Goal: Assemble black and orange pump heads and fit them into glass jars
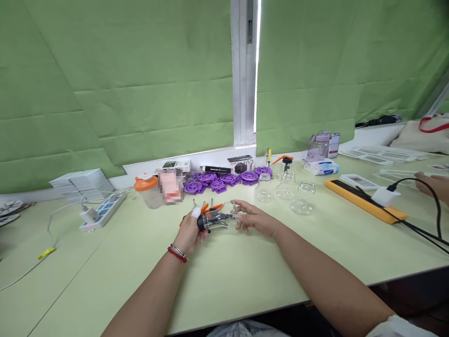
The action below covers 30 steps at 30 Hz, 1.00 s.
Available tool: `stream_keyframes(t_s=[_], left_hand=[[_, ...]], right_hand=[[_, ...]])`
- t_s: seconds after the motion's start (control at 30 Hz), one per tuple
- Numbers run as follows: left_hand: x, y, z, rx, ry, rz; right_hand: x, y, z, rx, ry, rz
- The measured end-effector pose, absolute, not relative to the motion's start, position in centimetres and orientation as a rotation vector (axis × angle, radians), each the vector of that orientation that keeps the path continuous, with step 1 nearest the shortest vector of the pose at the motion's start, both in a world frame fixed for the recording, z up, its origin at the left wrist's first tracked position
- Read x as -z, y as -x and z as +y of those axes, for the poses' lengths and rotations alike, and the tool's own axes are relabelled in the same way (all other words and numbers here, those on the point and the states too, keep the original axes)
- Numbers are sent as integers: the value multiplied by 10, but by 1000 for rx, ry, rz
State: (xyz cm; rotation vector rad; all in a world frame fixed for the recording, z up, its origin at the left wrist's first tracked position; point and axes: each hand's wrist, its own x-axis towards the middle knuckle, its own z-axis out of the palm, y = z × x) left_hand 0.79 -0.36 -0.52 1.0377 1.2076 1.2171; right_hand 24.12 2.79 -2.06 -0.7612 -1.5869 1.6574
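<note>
A clear bottle [219, 220] with a black top lies sideways between my two hands, a dark part showing through its neck. My left hand [191, 229] is closed around the black-topped end, and its thumb has a white cover. Fingers of my right hand [254, 218] curl around the rounded clear end. Orange handle-like pieces [212, 208] show just behind the bottle; whether they are joined to it I cannot tell. To the right behind my hands are several clear glass vessels [301, 206], and one bottle with a black top [286, 164] has an orange piece beside it.
Purple plastic wheel-like parts [228, 179] lie in a row by the wall. An orange-lidded cup [146, 187] stands left of them. Power strips are at left [105, 210] and right [365, 201], the right one with black cables. Another person's hand [433, 185] is at far right.
</note>
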Motion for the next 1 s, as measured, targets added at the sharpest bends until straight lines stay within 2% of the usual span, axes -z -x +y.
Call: stream_keyframes(t_s=[0.27, 0.57, 1.0], left_hand=[[9, -9, -2, -1176, -1044, 1221], [5, -7, -3, -1203, -1034, 1192], [9, -7, -1, -1190, -1022, 1203]], right_hand=[[33, -231, 35, -1647, 936, -1567], [21, -239, 27, -1680, 702, -1568], [29, -235, 32, -1707, 780, -1536]])
